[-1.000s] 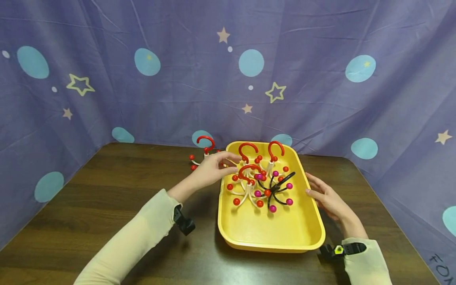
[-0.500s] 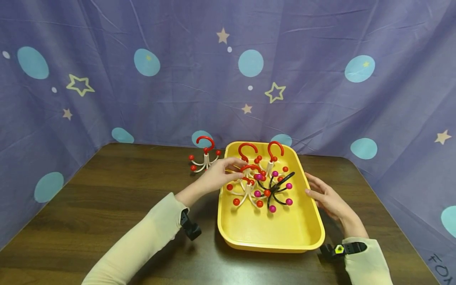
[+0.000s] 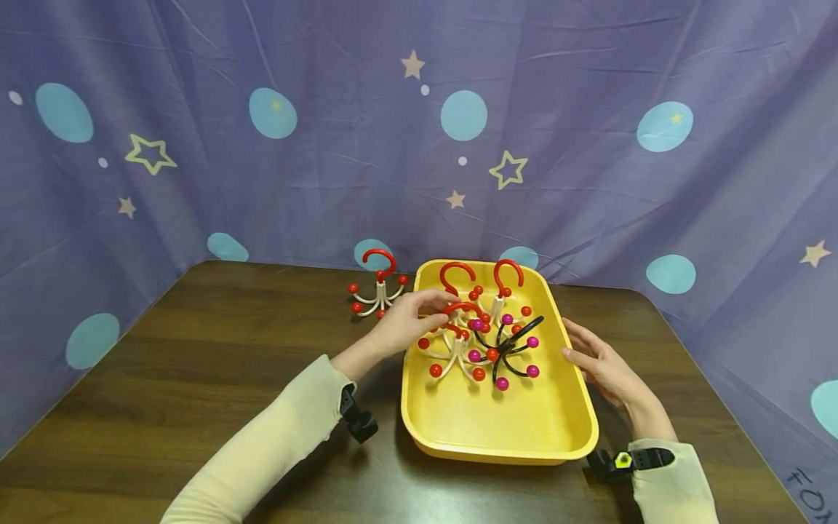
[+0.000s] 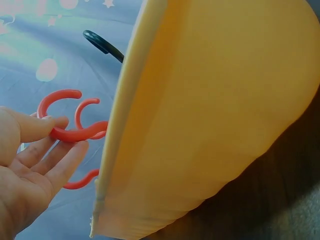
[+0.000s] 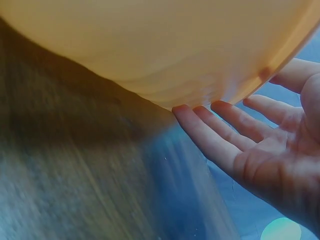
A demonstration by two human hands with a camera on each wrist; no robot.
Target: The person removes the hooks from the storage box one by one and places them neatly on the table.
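A yellow tray [image 3: 497, 433] holds several claw-like hook hangers. The nearest white hook hanger [image 3: 458, 351] has a red top hook and red ball tips. My left hand [image 3: 409, 320] pinches that red hook [image 4: 75, 134] between thumb and fingers, as the left wrist view shows. Beside it a black hook hanger [image 3: 505, 348] with magenta balls lies tilted. Behind them stand two more white hangers with red hooks, one at the back right [image 3: 499, 302]. My right hand [image 3: 609, 367] touches the tray's right side with extended fingers [image 5: 210, 140].
Another white hook hanger [image 3: 380, 292] with a red hook stands on the wooden table [image 3: 196, 378], left of the tray. A purple patterned curtain [image 3: 327, 182] hangs behind the table and along both its sides.
My left hand has moved right and slightly down from above the tray's left edge to the nearest hanger's hook, uncovering the hanger on the table. My right hand has stayed at the tray's side.
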